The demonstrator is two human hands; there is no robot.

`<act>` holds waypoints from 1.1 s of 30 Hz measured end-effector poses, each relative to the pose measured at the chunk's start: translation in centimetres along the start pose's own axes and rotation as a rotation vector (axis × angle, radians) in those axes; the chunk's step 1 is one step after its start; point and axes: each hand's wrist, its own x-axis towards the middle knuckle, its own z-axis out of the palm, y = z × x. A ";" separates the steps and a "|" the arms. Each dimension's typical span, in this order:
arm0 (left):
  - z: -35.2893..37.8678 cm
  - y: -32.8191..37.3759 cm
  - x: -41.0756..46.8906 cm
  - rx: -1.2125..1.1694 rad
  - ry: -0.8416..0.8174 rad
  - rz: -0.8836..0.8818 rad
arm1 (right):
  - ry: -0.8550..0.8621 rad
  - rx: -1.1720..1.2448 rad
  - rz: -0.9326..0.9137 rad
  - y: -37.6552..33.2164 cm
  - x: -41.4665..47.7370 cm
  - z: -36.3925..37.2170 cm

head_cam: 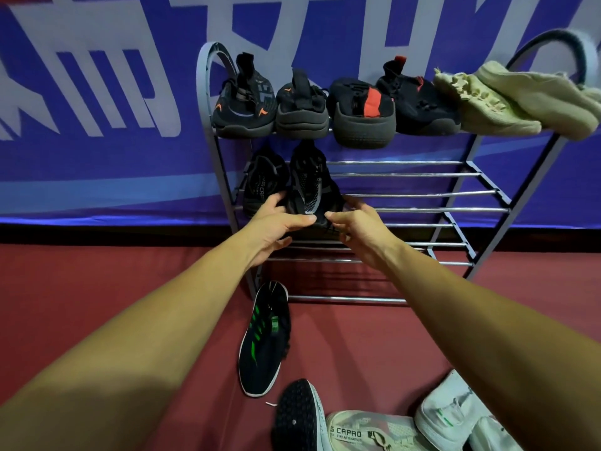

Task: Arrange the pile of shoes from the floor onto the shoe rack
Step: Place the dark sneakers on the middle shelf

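Note:
A grey metal shoe rack [422, 193] stands against the blue banner wall. Its top shelf carries several dark shoes [302, 105] and a beige pair [507, 99]. On the middle shelf at the left sits one black shoe [260, 183], and beside it a black shoe with a grey mesh stripe [309, 180]. My left hand [276, 222] and my right hand [361, 229] both grip the heel end of this striped shoe. On the floor lie a black shoe with green stripes [265, 340], an overturned black-soled shoe [297, 415], a beige printed shoe [364, 431] and white shoes [455, 415].
The middle shelf to the right of the two black shoes is bare bars [422, 209], and the bottom shelf [374, 262] holds nothing. The floor is dark red carpet [97, 281]. The beige pair overhangs the rack's right end.

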 end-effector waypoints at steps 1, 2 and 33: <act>-0.1 -0.1 0.1 0.032 0.010 -0.001 | 0.003 0.001 0.002 0.1 0.2 0.1; -0.3 -0.3 0.3 0.060 0.024 -0.002 | 0.007 0.004 0.004 0.2 0.4 0.2; -1.1 -2.0 1.0 0.385 0.159 0.085 | 0.213 -0.742 -0.231 0.6 1.4 -0.6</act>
